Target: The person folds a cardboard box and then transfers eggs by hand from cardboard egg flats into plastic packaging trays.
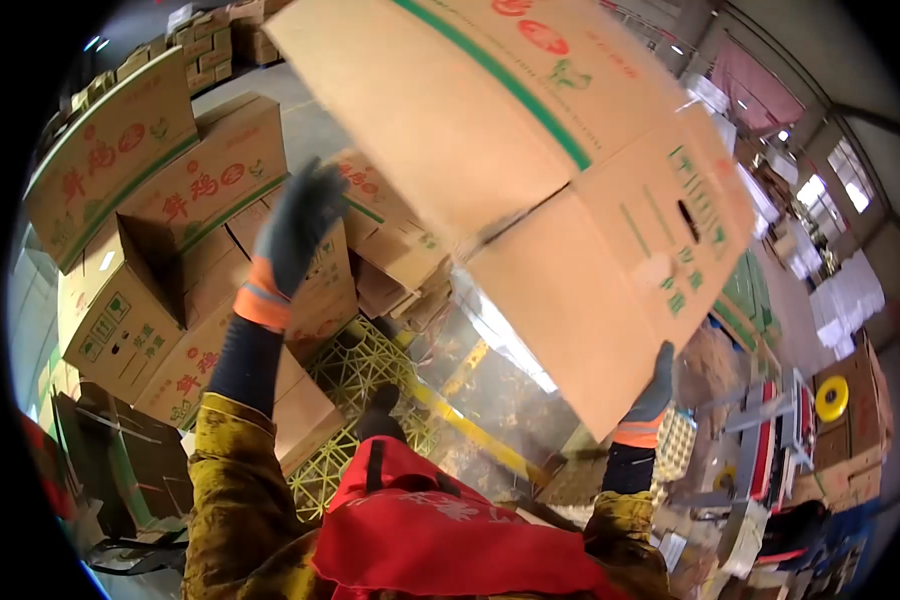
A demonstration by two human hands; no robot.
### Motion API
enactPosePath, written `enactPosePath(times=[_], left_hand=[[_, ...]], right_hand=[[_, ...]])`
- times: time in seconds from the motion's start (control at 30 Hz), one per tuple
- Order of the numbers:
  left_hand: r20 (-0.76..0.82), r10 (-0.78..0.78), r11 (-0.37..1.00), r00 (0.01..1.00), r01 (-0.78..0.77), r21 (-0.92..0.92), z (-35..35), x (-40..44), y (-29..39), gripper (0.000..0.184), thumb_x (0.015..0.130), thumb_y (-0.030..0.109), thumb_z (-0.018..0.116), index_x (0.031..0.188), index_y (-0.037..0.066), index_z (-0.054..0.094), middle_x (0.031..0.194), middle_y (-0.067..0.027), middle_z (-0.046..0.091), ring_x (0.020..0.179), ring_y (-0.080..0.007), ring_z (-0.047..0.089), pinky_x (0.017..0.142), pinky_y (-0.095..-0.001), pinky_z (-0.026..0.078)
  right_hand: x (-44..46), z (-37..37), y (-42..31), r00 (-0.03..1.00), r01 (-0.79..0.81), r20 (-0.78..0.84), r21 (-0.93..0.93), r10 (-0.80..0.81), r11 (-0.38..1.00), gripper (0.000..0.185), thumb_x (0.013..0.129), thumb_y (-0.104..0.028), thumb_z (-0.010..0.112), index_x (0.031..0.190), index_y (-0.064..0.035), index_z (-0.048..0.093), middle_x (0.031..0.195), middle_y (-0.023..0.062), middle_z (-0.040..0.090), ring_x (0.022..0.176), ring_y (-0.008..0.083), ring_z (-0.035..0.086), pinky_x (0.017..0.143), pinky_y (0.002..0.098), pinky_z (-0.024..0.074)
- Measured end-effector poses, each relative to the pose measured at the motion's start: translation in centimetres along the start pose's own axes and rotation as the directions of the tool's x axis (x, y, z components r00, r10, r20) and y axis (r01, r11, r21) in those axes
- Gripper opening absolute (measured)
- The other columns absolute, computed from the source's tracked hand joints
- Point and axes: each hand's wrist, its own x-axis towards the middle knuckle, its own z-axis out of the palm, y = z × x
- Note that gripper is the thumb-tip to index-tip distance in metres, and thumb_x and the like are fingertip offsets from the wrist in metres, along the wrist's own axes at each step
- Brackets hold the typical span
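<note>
Right now, your right hand (653, 388), in a dark glove with an orange cuff, is closed on the lower edge of a large tan cardboard box (570, 290) with green stripes and red print, at about four o'clock. Your left hand (300, 225), gloved likewise, is open at ten o'clock, fingers extended just beside the box's left side. The box is tilted and spans from twelve to three o'clock. Beyond your left hand, from nine to eleven o'clock, stand printed tan cartons (205, 185), some with raised flaps. Below them, towards seven o'clock, lies a yellow-green plastic lattice pallet (355, 375).
</note>
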Motion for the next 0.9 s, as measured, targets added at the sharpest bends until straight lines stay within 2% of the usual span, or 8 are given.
enactPosePath(times=[0.2, 0.37, 0.43, 0.6, 0.67, 0.77, 0.8, 0.9], left_hand=[[-0.353, -0.309, 0.95, 0.883, 0.303, -0.072, -16.7, 2.3, -14.7, 0.034, 0.105, 0.036, 0.054, 0.117, 0.006, 0.062, 0.105, -0.0061, 0.07, 0.094, -0.0187, 0.066, 0.085, -0.0336, 0.054], [-0.547, -0.322, 0.751, 0.773, 0.561, 0.35, -31.9, -3.7, -23.3, 0.017, 0.097, 0.02, 0.06, 0.109, 0.009, 0.065, 0.089, -0.0068, 0.065, 0.073, -0.0191, 0.062, 0.062, -0.0316, 0.051], [-0.719, -0.47, 0.803, 0.512, 0.587, -0.106, -35.8, -6.2, -25.6, 0.021, 0.1, 0.035, 0.061, 0.109, 0.016, 0.065, 0.085, 0.0004, 0.064, 0.07, -0.0128, 0.06, 0.057, -0.0286, 0.047], [-0.882, -0.391, 0.731, 0.262, 0.671, -0.125, -39.7, -6.9, -28.0, 0.015, 0.099, 0.029, 0.059, 0.095, 0.016, 0.064, 0.077, 0.0001, 0.059, 0.064, -0.0111, 0.055, 0.054, -0.0286, 0.046], [-0.776, -0.483, 0.806, 0.406, 0.553, -0.212, -44.2, -10.0, -30.5, 0.03, 0.097, 0.033, 0.066, 0.122, 0.017, 0.063, 0.09, -0.0025, 0.068, 0.074, -0.0194, 0.065, 0.06, -0.0341, 0.053], [-0.726, -0.61, 0.589, 0.318, 0.795, -0.146, -44.1, -8.8, -30.9, 0.017, 0.101, 0.026, 0.054, 0.111, 0.017, 0.065, 0.09, -0.004, 0.066, 0.077, -0.0187, 0.063, 0.061, -0.033, 0.05], [-0.62, -0.621, 0.679, 0.479, 0.724, -0.121, -45.1, -9.9, -32.1, 0.018, 0.103, 0.028, 0.051, 0.106, 0.017, 0.065, 0.086, -0.0018, 0.063, 0.075, -0.0172, 0.06, 0.063, -0.0324, 0.05], [-0.606, -0.658, 0.586, 0.447, 0.809, -0.04, -40.7, -5.6, -33.1, 0.011, 0.096, 0.024, 0.057, 0.096, 0.017, 0.066, 0.08, -0.0024, 0.059, 0.074, -0.0191, 0.057, 0.071, -0.0338, 0.049]], right_hand=[[25.2, 6.7, 11.9, 0.985, 0.14, -0.064, -0.242, -0.16, 0.96, 0.058, 0.101, -0.031, 0.06, 0.146, -0.0004, 0.041, 0.135, 0.0172, 0.058, 0.115, 0.0306, 0.064, 0.093, 0.0417, 0.057], [42.2, 8.2, 31.1, 0.953, 0.164, -0.205, -0.276, -0.224, 0.947, 0.046, 0.096, -0.021, 0.069, 0.135, -0.0004, 0.055, 0.125, 0.0101, 0.064, 0.105, 0.0225, 0.064, 0.089, 0.0378, 0.0557], [45.7, 6.9, 40.7, 0.936, 0.137, -0.267, -0.326, -0.23, 0.935, 0.045, 0.096, -0.02, 0.07, 0.133, 0.0013, 0.057, 0.122, 0.0096, 0.065, 0.102, 0.0209, 0.063, 0.086, 0.036, 0.0545], [47.8, -0.3, 62.7, 0.851, -0.046, -0.506, -0.34, -0.142, 0.939, 0.043, 0.092, -0.024, 0.075, 0.124, 0.0034, 0.063, 0.113, 0.0134, 0.071, 0.092, 0.0211, 0.067, 0.081, 0.035, 0.0534], [47.4, -2.9, 67.0, 0.836, -0.322, -0.546, -0.566, -0.053, 0.759, 0.041, 0.096, -0.027, 0.068, 0.125, 0.0027, 0.063, 0.118, 0.0147, 0.07, 0.095, 0.0238, 0.067, 0.082, 0.0381, 0.0541], [44.0, -9.7, 69.0, 0.832, -0.531, -0.524, -0.659, 0.182, 0.532, 0.036, 0.098, -0.026, 0.064, 0.125, -0.0015, 0.063, 0.109, 0.0105, 0.07, 0.088, 0.0201, 0.066, 0.078, 0.0369, 0.0543], [42.3, -11.8, 68.8, 0.826, -0.56, -0.492, -0.66, 0.275, 0.502, 0.035, 0.098, -0.026, 0.063, 0.125, -0.0028, 0.063, 0.106, 0.0091, 0.07, 0.085, 0.0188, 0.065, 0.077, 0.0365, 0.0544], [36.0, -19.4, 67.0, 0.787, -0.608, -0.387, -0.623, 0.481, 0.493, 0.031, 0.1, -0.025, 0.059, 0.125, -0.007, 0.063, 0.097, 0.0049, 0.069, 0.078, 0.0151, 0.063, 0.072, 0.0354, 0.0546]])
